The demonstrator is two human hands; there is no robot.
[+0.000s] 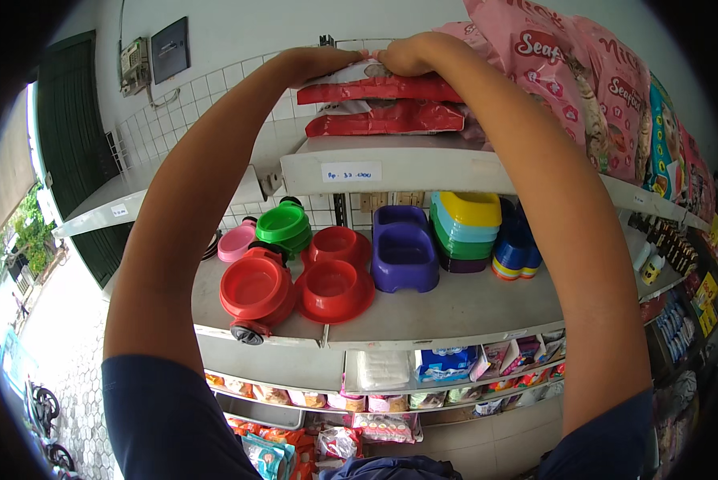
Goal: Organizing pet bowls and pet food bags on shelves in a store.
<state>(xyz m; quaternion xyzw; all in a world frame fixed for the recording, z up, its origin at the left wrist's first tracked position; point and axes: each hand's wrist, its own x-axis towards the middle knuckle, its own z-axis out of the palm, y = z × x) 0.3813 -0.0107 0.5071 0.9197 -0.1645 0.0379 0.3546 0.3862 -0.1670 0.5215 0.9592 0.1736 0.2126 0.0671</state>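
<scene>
Both my arms reach up to the top shelf [431,157]. There, two red-and-white plastic bags lie flat, one on the other. My left hand [326,60] lies along the far left part of the upper bag [389,90]. From the right, my right hand [416,54] touches the same bag, its wrist bent. My thumb tips nearly meet above the bag's far edge. The other fingers are hidden, so their grip cannot be made out. Beneath lies the lower bag [389,120], its red end towards me.
Upright pink cat food bags [551,78] stand close to my right arm. On the shelf below are red bowls [332,282], a purple double bowl [404,252] and stacked coloured bowls [466,234]. A white wire grid [197,96] backs the shelving.
</scene>
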